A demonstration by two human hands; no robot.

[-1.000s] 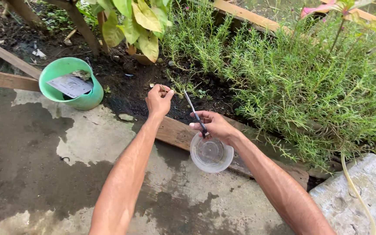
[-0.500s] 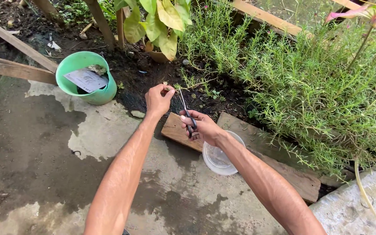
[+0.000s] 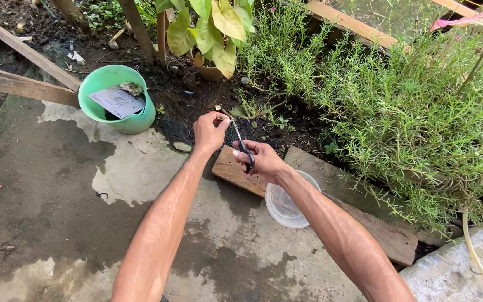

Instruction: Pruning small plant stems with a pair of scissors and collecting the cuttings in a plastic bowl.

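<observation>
Scissors (image 3: 240, 142) between both hands

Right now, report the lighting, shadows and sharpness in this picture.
Head view: soft, even daylight, no hard shadows or glare; dark patches on the concrete look like damp, not shade. Left hand, right hand with the scissors and the green bucket are sharp. Straight planks near the edges bend slightly, a wide-lens effect.

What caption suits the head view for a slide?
Left hand pinches a small cutting while the right hand holds scissors to it, above a clear plastic bowl on a plank.
</observation>
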